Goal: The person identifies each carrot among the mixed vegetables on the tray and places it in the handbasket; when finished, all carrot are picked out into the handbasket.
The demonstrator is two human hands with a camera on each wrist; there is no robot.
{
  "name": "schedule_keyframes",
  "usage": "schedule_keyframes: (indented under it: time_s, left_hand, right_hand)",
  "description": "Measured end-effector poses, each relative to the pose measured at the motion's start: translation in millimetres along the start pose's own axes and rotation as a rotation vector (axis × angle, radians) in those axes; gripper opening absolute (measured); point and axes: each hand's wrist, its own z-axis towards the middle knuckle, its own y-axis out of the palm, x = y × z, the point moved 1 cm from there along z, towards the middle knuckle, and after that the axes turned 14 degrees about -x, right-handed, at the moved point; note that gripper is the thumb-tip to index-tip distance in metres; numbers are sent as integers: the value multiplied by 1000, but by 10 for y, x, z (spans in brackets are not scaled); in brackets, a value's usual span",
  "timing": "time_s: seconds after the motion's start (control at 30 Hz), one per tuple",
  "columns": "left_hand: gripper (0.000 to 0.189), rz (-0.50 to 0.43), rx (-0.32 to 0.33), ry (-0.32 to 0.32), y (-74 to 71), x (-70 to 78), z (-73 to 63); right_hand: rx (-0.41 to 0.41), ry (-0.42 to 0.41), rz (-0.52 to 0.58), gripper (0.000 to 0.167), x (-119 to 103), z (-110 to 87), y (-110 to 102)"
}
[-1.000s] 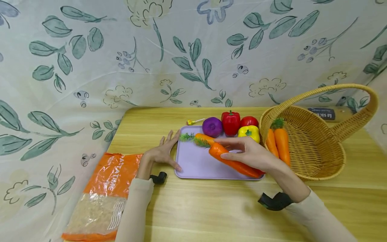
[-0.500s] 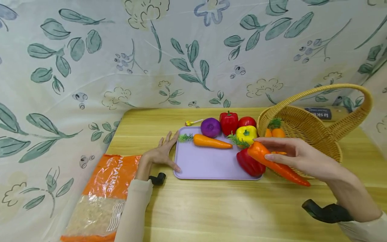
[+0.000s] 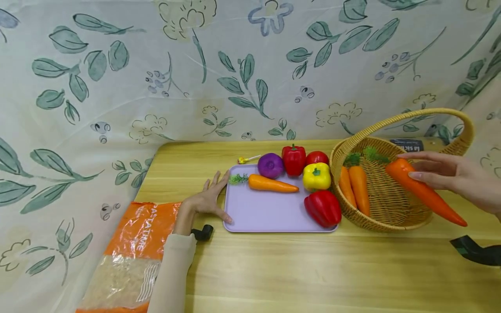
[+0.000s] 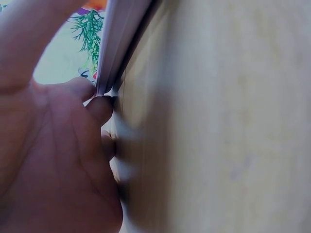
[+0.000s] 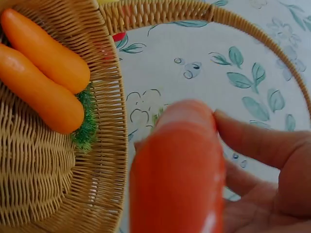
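Note:
My right hand (image 3: 455, 176) pinches an orange carrot (image 3: 424, 191) near its leafy end, over the right side of the wicker basket (image 3: 391, 224). The carrot fills the lower middle of the right wrist view, its tip side toward the camera. Two other carrots (image 5: 46, 92) lie inside the basket. My left hand (image 3: 207, 198) spreads its fingers along the left rim of the lilac tray (image 3: 258, 217), thumb at the near corner. On that tray rest one carrot (image 3: 272, 183), a purple onion-like vegetable (image 3: 271, 165), a yellow bell pepper (image 3: 316, 176) and a red bell pepper (image 3: 322, 208).
Behind stand another red bell pepper (image 3: 294, 159) and a red tomato-like item (image 3: 317, 159). A lollipop (image 3: 247, 159) lies beyond the tray. At left is an orange pasta bag (image 3: 137, 248). A dark-labelled package (image 3: 407, 144) sits behind the basket, whose tall handle (image 3: 422, 113) arches above it.
My right hand has carried the carrot from above the tray rightward to the basket, uncovering the near red bell pepper. The left hand stays at the tray's rim.

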Motion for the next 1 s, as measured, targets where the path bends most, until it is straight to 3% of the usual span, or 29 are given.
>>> schedule_keyframes:
  time_s: [0.23, 0.37, 0.5, 0.83, 1.0]
  left_hand:
    - [152, -1, -8, -12, 0, -9, 4]
    - [152, -9, -9, -31, 5, -23, 16]
    - [152, -13, 0, -33, 4, -38, 22]
    - [151, -7, -1, -33, -1, -26, 9]
    - [151, -4, -1, -40, 2, -16, 1]
  right_hand:
    - [40, 43, 147, 65, -14, 439, -169]
    - [30, 31, 273, 45, -87, 670, -200]
    - [13, 22, 312, 31, -93, 843, -197]
    - [-81, 57, 376, 27, 88, 1044, -115]
    - [-181, 79, 424, 27, 288, 1055, -95]
